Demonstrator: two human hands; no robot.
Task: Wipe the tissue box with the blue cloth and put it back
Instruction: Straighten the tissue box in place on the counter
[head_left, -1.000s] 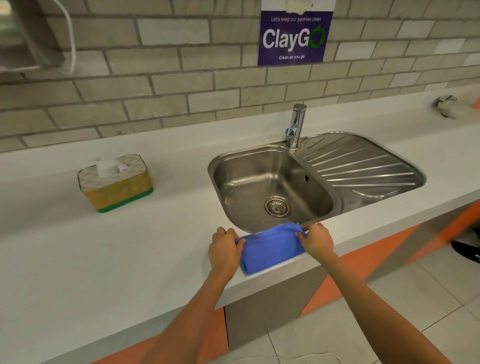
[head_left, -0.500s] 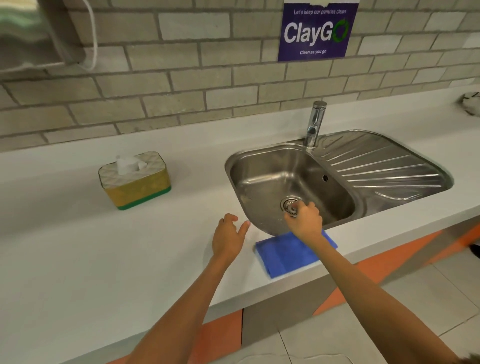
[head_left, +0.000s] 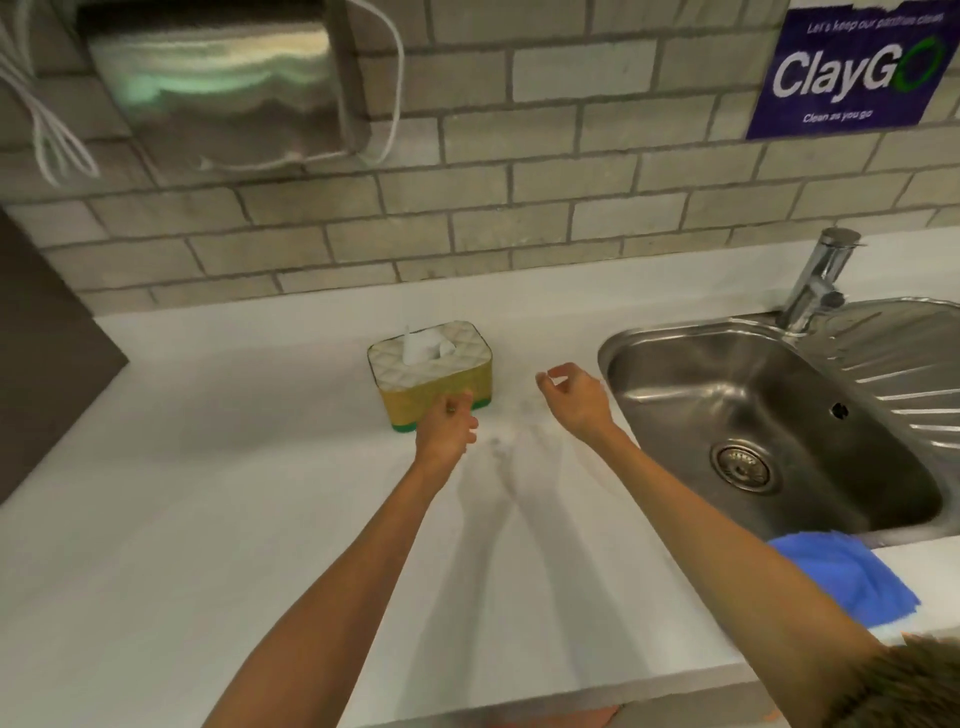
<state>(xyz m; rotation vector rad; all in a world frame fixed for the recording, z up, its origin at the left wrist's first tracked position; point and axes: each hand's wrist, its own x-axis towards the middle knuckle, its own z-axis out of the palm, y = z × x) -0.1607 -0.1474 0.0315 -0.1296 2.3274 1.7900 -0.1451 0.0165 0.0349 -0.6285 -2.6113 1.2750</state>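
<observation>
head view: tissue box (head_left: 431, 375) upright on bench (head_left: 218, 519), left of sink (head_left: 769, 415). left hand (head_left: 447, 428) at its front face, loosely curled, empty. right hand (head_left: 576, 397) beside box, unclasped. blue cloth (head_left: 852, 577) lies near bench edge. box probably light, crushable; take by short sides.

Both empty hands near the tissue box (head_left: 430, 368); blue cloth (head_left: 852, 579) by sink (head_left: 769, 415)

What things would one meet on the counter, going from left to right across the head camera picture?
Yellow tissue box with a green base → left hand → right hand → round metal sink drain → folded blue cloth at the counter's front edge.
</observation>
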